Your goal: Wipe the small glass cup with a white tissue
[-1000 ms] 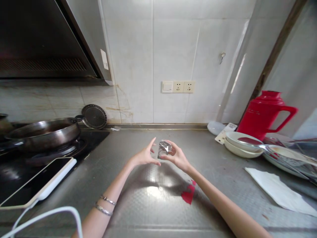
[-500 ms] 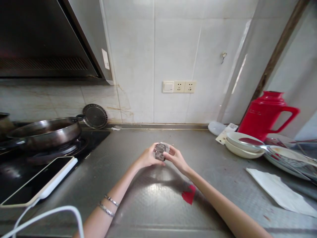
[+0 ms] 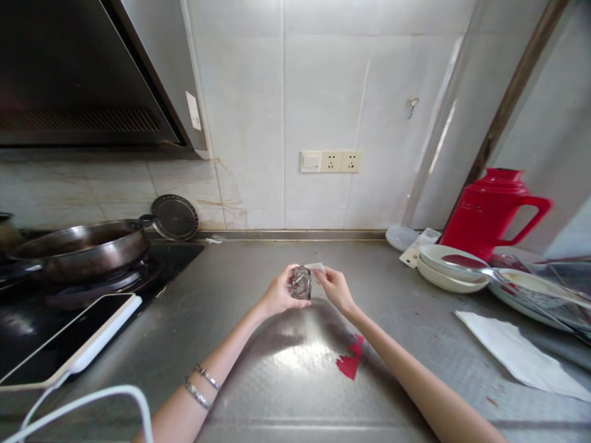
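Note:
A small, clear, glassy round thing (image 3: 300, 283) with dark facets, much like a little glass, is held above the steel counter (image 3: 240, 258). My left hand (image 3: 280, 294) is closed around its left side and underside, the thumb lying along the bottom. At its upper right, my right hand (image 3: 336, 288) pinches a thin whitish strip (image 3: 315, 266) between thumb and fingers. The strip reaches from the fingertips to the upper edge of the glassy thing; whether it is stuck to it I cannot tell. A torn red patch (image 3: 351, 360) lies on the counter below my right forearm.
On the left are a stove with a steel pan (image 3: 83, 249), a phone (image 3: 69, 338) and a white cable (image 3: 87, 394). A red thermos jug (image 3: 489, 212), stacked bowls (image 3: 450, 280), plates and a white paper sheet (image 3: 521, 360) stand or lie on the right.
My right hand has moved right, away from the glassy thing, drawing the whitish strip out. More of the thing's face shows now. My left hand keeps its hold.

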`<state>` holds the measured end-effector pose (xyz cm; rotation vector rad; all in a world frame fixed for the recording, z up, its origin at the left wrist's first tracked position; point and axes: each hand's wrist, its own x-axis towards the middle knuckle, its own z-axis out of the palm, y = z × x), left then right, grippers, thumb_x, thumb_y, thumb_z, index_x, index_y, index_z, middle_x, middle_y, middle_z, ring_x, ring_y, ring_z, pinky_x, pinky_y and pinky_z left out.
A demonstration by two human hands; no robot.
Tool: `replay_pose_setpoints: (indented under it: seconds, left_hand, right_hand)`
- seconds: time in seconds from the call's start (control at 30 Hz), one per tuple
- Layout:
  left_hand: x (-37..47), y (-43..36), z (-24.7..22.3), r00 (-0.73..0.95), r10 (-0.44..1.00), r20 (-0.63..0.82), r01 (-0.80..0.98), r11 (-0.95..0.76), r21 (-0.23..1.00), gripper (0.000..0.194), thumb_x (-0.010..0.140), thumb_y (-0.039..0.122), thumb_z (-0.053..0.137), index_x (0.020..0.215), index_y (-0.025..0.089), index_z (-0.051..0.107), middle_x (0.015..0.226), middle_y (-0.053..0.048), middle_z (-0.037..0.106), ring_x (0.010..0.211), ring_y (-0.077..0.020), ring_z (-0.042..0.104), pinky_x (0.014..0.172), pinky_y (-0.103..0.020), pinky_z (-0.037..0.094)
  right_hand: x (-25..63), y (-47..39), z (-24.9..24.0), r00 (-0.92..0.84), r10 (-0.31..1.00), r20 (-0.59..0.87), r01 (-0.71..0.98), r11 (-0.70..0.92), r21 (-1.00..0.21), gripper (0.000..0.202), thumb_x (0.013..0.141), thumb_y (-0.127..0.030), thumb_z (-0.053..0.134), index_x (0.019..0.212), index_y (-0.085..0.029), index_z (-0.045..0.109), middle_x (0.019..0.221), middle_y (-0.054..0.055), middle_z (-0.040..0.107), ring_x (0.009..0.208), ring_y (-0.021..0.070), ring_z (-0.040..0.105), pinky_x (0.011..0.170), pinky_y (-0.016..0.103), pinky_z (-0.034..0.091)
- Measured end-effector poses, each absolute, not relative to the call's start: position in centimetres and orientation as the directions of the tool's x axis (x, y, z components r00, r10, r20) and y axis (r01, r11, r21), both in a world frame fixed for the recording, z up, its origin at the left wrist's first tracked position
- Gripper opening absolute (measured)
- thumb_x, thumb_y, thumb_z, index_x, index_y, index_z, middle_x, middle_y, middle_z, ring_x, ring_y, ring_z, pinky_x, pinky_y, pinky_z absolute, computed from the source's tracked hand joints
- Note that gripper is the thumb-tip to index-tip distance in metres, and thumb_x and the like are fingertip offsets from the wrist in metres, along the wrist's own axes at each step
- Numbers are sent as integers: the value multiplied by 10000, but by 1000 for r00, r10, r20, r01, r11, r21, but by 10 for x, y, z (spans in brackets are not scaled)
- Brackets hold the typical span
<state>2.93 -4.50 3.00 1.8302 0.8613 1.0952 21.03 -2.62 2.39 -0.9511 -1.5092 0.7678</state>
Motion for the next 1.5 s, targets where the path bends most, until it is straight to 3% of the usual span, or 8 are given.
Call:
replay_pose_setpoints:
  seconds: [0.17, 0.47, 0.6, 0.77, 0.97, 1.13, 1.4, 1.5]
  left_hand:
    - [31, -48, 32, 392, 851, 350, 239, -461, 854, 878, 503, 235, 861, 1269, 186, 436, 1129, -93, 627, 950, -223, 627, 863, -336, 487]
    - [36, -49, 31, 363, 834, 416, 221, -511, 831, 785, 553, 188, 805, 1239, 186, 426, 1146, -84, 619, 978, -212, 611, 846, -309, 471]
    - [37, -50, 28, 343, 851, 397, 279, -496, 822, 796, 556, 203, 796, 1251, 176, 410, 1107, -83, 624, 921, -205, 618, 808, -311, 479]
    - [39, -53, 28, 338, 859, 384, 315, -488, 814, 850, 522, 207, 817, 1271, 191, 417, 1108, -73, 624, 911, -205, 615, 825, -322, 471]
    - [41, -52, 25, 355, 846, 397, 290, -504, 814, 775, 524, 187, 807, 1217, 185, 459, 1059, -64, 632, 909, -213, 608, 823, -335, 474]
    - [45, -54, 27, 407, 770, 492, 234, -608, 758, 596, 588, 182, 763, 1131, 179, 518, 1135, -93, 616, 1008, -233, 602, 883, -332, 474]
    - [43, -56, 26, 373, 828, 418, 340, -541, 769, 863, 525, 206, 820, 1283, 197, 407, 1130, -73, 626, 939, -215, 616, 850, -330, 475]
    - [43, -56, 27, 372, 827, 422, 346, -545, 764, 824, 531, 206, 816, 1259, 202, 428, 1131, -75, 630, 932, -221, 619, 838, -339, 481]
  right_hand:
    - [214, -36, 31, -146, 736, 661, 342, 665, -664, 319, 924, -398, 458, 946, -206, 713, 856, 43, 729, 805, 217, 674, 737, 334, 535]
    - [215, -54, 41, -463, 402, 790, 377, 896, -235, 406, 907, -144, 399, 1251, -259, 583, 1221, 74, 652, 1193, 229, 570, 985, 463, 490]
    - [213, -52, 42, -358, 515, 779, 393, 840, -374, 350, 917, -192, 403, 1165, -240, 645, 1168, 78, 680, 1111, 240, 623, 947, 431, 508]
    - [211, -47, 37, -203, 728, 654, 470, 659, -587, 339, 934, -322, 424, 886, -191, 732, 709, 39, 725, 659, 201, 676, 647, 299, 547]
    - [209, -57, 36, -365, 517, 774, 459, 823, -334, 369, 892, -166, 414, 1185, -240, 624, 1126, 83, 695, 1059, 241, 641, 929, 425, 513]
    - [210, -63, 40, -513, 353, 783, 354, 917, -182, 415, 889, -130, 408, 1255, -234, 573, 1222, 86, 651, 1200, 239, 563, 988, 453, 483]
    - [213, -53, 38, -157, 679, 718, 422, 703, -572, 300, 936, -333, 443, 979, -242, 726, 911, 53, 751, 869, 257, 701, 780, 383, 559]
    - [210, -57, 36, -190, 603, 775, 402, 768, -499, 301, 934, -276, 432, 1058, -245, 704, 1013, 63, 736, 963, 256, 684, 868, 408, 536]
